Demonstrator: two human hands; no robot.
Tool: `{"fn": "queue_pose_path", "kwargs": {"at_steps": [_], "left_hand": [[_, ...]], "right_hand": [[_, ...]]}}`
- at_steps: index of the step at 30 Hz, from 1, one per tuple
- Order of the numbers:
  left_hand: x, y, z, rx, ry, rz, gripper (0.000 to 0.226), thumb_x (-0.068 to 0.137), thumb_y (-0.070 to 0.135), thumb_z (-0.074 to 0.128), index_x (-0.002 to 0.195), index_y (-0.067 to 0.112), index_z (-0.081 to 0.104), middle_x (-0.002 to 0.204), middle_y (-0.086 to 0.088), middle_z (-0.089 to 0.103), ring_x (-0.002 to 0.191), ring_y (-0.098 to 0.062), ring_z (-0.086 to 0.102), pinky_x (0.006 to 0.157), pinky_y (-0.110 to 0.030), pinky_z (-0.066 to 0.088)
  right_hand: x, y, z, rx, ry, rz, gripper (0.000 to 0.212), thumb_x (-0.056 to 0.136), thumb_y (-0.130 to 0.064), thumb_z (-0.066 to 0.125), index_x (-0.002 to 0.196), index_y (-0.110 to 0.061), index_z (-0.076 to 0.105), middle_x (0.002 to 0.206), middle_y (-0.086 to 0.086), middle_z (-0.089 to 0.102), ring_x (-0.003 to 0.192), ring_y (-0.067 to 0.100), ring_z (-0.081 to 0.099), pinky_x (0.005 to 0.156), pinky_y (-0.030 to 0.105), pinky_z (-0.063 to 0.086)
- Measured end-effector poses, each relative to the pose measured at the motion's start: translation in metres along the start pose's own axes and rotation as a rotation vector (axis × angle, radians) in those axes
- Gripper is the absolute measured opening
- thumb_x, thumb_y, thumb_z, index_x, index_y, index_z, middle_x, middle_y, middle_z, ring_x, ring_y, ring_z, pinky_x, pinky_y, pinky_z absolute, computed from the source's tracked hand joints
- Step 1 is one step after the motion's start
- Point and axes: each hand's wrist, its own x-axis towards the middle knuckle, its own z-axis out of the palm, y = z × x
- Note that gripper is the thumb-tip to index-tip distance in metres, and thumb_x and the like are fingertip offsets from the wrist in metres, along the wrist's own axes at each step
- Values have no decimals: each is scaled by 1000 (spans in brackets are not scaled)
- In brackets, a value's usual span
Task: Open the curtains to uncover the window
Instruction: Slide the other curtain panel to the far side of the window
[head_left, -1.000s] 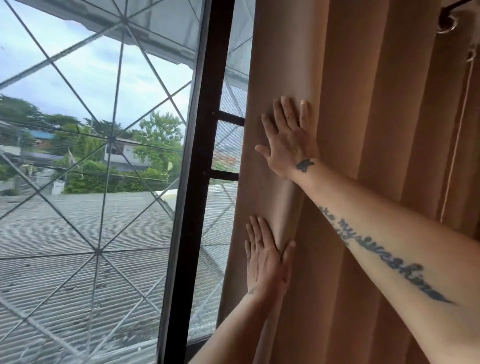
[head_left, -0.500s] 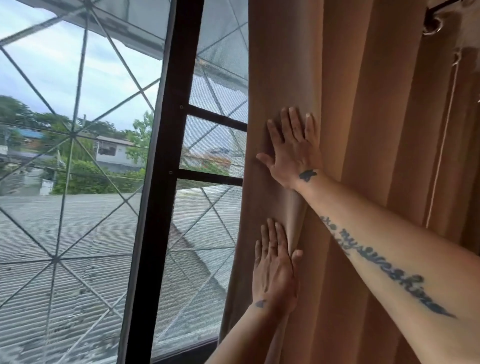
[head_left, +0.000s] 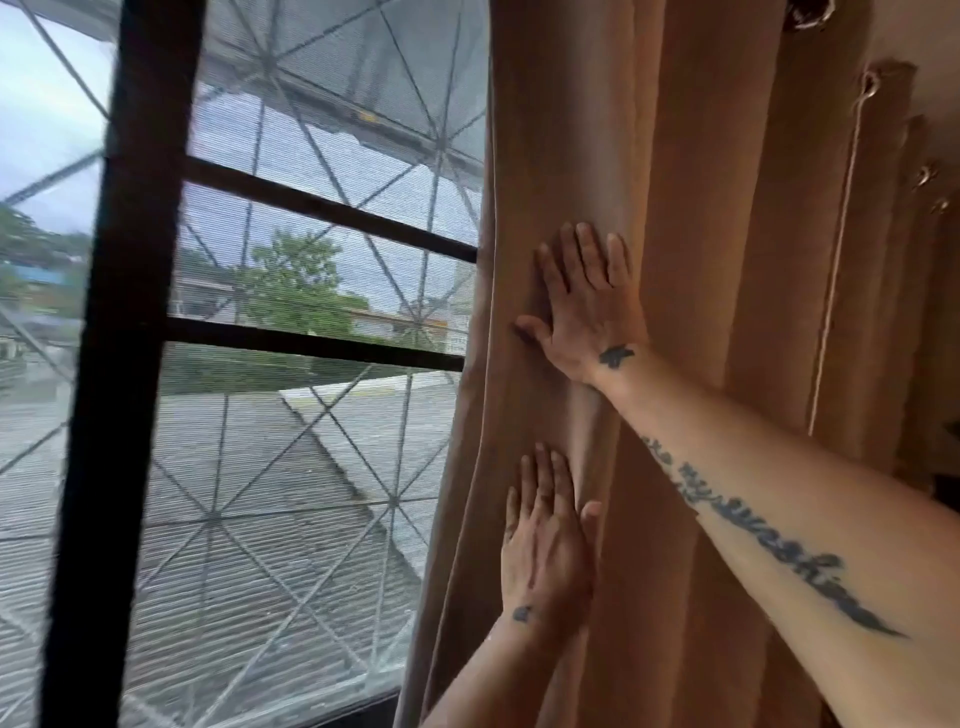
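A tan curtain (head_left: 717, 260) hangs in vertical folds over the right half of the view, bunched toward the right. Its leading edge stands at mid-frame. My right hand (head_left: 587, 306) lies flat on the folds near that edge, fingers pointing up and slightly spread. Lower down, my left hand (head_left: 548, 540) presses flat on the same fold, palm against the cloth. Neither hand grips the fabric. The window (head_left: 311, 415) is uncovered on the left, with a dark frame and a mesh with diagonal bars.
A thick dark window post (head_left: 130, 364) runs top to bottom at the left. Metal eyelets (head_left: 802, 18) and a thin cord (head_left: 836, 260) show along the curtain's upper right. Corrugated roofs, trees and houses lie outside.
The curtain's edge and both flat hands have shifted to the right, and more window pane is uncovered. The view has turned right, so the window post sits further left.
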Motion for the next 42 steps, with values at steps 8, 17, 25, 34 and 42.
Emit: {"fn": "queue_pose_path", "kwargs": {"at_steps": [8,17,25,34,42], "left_hand": [[36,7,64,194,-106,-13,77,97,35,-5,112,12,67,116,1,72,107,-12,66,78,-29,57],[89,29,131,1,-161,165,122,41,61,-37,148,12,-6,160,-2,-9,141,-12,-19,109,-25,-12],[136,39,207,-97,-271,173,121,42,61,-34,148,12,-4,160,-3,-6,146,-16,-10,112,-25,-10],[174,48,267,-143,-309,221,124,42,62,-34,148,11,3,160,-5,2,147,-21,-4,119,-36,0],[199,42,313,59,-272,168,91,94,35,-14,96,20,76,101,8,77,97,-8,71,75,-26,58]], "right_hand": [[-2,49,50,-19,-7,25,74,86,-56,33,141,-12,9,154,16,7,142,29,0,115,43,-9],[-10,112,115,-103,-43,83,72,87,-52,37,140,-11,12,154,18,10,142,30,3,116,45,-6],[-21,180,184,-151,-156,169,71,87,-54,34,141,-14,10,155,15,8,143,28,1,116,46,-4],[-28,231,242,-289,-295,237,72,86,-59,19,141,-17,-1,155,13,2,143,27,-3,117,44,-6],[-31,259,275,-267,-311,266,72,87,-58,21,141,-17,-4,155,12,-2,142,25,-8,118,44,-5]]}}
